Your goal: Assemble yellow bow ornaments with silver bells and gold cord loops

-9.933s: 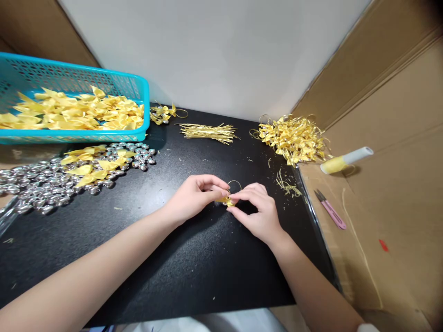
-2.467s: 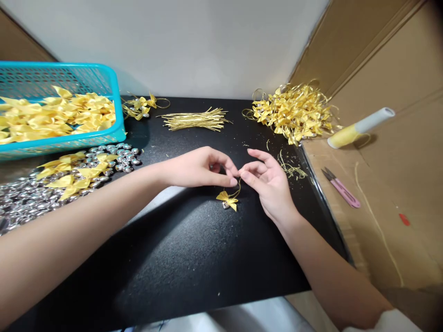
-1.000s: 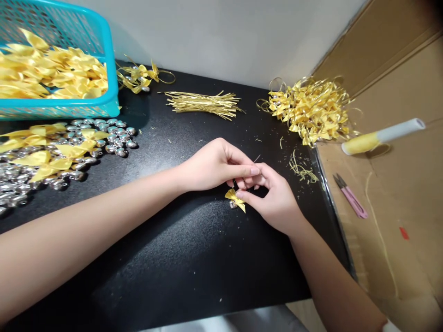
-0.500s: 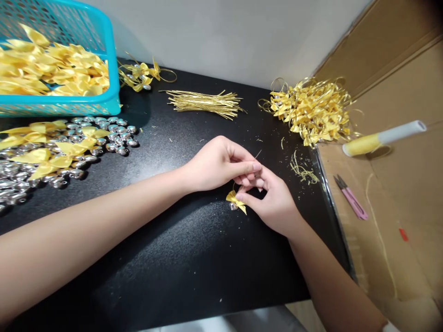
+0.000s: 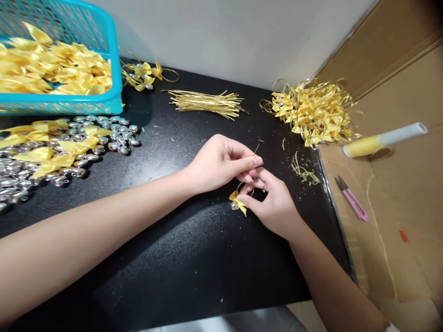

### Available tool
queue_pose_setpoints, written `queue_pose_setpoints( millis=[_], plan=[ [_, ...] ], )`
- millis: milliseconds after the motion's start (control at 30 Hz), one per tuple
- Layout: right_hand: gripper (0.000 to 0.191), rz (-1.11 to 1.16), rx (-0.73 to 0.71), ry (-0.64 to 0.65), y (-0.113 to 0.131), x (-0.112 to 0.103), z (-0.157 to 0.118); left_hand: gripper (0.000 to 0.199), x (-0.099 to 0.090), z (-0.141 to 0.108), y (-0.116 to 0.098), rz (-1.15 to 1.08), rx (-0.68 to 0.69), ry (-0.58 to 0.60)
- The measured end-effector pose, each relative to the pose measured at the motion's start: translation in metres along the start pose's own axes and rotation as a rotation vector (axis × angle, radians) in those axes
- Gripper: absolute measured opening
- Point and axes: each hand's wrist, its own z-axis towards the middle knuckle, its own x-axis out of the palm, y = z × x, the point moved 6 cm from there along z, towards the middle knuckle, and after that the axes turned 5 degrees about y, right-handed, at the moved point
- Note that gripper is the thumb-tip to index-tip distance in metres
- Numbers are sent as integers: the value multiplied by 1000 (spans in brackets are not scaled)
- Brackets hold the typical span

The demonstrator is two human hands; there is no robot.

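My right hand (image 5: 272, 198) pinches a small yellow ribbon bow (image 5: 238, 199) between thumb and fingers, low over the black table. A silver bead (image 5: 234, 206) hangs at the bow's lower left side. Above it, my left hand (image 5: 230, 161) is closed, thumb against forefinger, on a thin gold cord (image 5: 257, 147) whose end sticks up past the fingertips. Part of the cord curves between the bow and my hands; the rest is hidden by my fingers. The fingertips of both hands meet or nearly meet.
A turquoise basket (image 5: 116, 69) of yellow bows stands at the back left, with silver beads (image 5: 124, 138) before it. Behind my hands lies a bundle of gold cords (image 5: 207, 102). A heap of beaded bows (image 5: 314, 110), cord scraps (image 5: 302, 169), pink thread snips (image 5: 352, 199) and a yellow-wound tube (image 5: 384, 139) are at right.
The cord end sticks up slightly farther above my left fingers, and more of the cord shows by the bow. Both hands stay in nearly the same place; the view has shifted a little.
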Motion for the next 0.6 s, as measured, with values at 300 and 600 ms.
queue_pose_setpoints(
  millis=[300,600],
  plan=[
    [28,-38,7,24,-1,0,-2,15,-7,5,5,123,-15,25],
    [26,-137,40,-372,-3,-80,-31,21,-13,0,17,141,-51,9]
  ],
)
